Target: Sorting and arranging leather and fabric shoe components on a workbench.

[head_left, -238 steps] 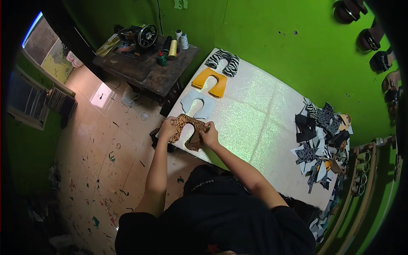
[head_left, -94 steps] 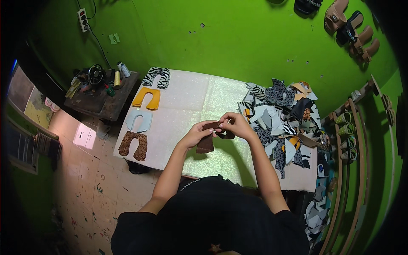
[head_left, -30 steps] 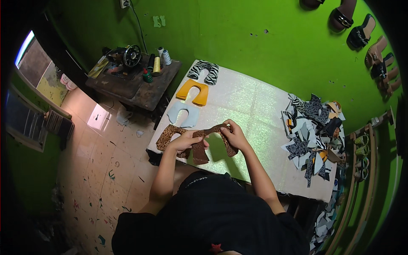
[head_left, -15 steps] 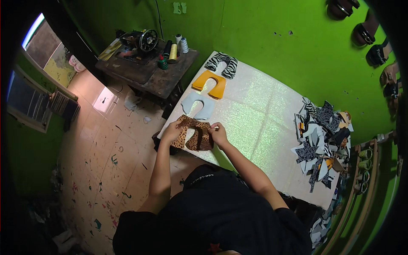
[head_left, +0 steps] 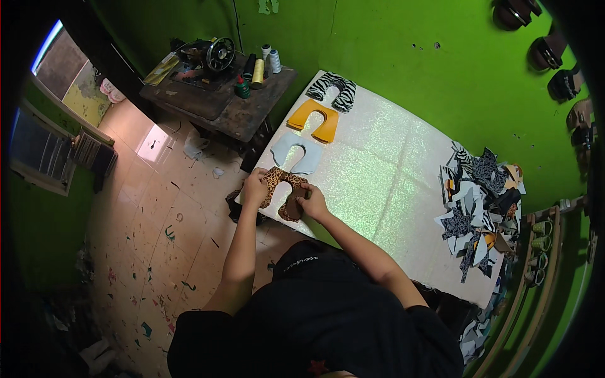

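At the near left corner of the table lie U-shaped leopard-print cut pieces (head_left: pixel 275 179), apparently several stacked. My left hand (head_left: pixel 256 187) is closed on their left leg, with the fingertips at the edge. My right hand (head_left: pixel 314 203) pinches the right leg, where a plain brown underside (head_left: pixel 295 200) is turned up over the print. Beyond them, in a row running away from me, lie similar U-shaped pieces: pale grey-white ones (head_left: pixel 307 162), yellow-orange ones (head_left: pixel 326 130) and zebra-print ones (head_left: pixel 345 97).
A heap of mixed offcuts (head_left: pixel 469 217) covers the right end of the pale, shiny-topped table (head_left: pixel 372 170). Left of the table stands a wooden stand (head_left: pixel 217 113) with a sewing machine (head_left: pixel 214 55), thread spools (head_left: pixel 258 72) and a green bottle (head_left: pixel 242 88). Sandals (head_left: pixel 545 53) hang on the green wall.
The leopard-print pieces have shifted slightly, and their right leg now shows more brown underside. My right hand has moved a little left and lower; my left hand sits slightly higher.
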Demonstrator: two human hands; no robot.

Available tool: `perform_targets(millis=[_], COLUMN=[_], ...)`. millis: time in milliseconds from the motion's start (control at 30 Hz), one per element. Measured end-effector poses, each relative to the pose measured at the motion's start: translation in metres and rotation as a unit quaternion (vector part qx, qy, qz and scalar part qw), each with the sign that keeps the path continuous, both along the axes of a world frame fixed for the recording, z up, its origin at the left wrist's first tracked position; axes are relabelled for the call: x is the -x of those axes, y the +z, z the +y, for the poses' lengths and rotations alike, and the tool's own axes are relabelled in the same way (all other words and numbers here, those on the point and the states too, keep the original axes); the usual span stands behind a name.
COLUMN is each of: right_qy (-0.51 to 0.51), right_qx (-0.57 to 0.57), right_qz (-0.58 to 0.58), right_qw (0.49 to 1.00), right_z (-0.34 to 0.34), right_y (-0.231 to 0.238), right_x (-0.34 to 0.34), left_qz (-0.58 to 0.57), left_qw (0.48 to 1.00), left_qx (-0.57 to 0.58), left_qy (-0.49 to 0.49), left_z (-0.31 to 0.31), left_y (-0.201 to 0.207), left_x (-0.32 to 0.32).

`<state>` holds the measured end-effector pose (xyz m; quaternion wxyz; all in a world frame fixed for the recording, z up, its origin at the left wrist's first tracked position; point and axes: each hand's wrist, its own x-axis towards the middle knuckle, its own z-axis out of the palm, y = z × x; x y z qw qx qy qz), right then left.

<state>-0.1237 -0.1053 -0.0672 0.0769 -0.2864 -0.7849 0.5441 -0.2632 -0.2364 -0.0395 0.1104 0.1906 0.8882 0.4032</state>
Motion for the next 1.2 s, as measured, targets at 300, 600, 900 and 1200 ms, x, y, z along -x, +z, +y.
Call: perform_targets(millis=[300,600,900,1200], right_qy=[0.122,0.163,0.208,-0.035], right_qx=[-0.149,-0.273,-0.183,0.057], right_qz=[-0.088,-0.138,-0.021,0.029], right_qw=[0.977,0.938,0.961,0.997], right_z=[-0.01,-0.011,0.041,0.124], right_y=[0.029,0.043,0.031,0.029], right_x=[-0.009,-0.013,-0.039,-0.147], left_qz=[0.145,0.118,0.081,0.099], left_qw=[0.987,0.958,0.955,0.947], left_qx=[0.065,0.154,0.207,0.07], left_qy=[-0.022,-0.213,-0.198,-0.299], left_z=[0.006,0.019,0.043,0.144], left_y=[0.022,0.011,0.028,0.037], left_x=[-0.03,-0.073,-0.087,-0.156])
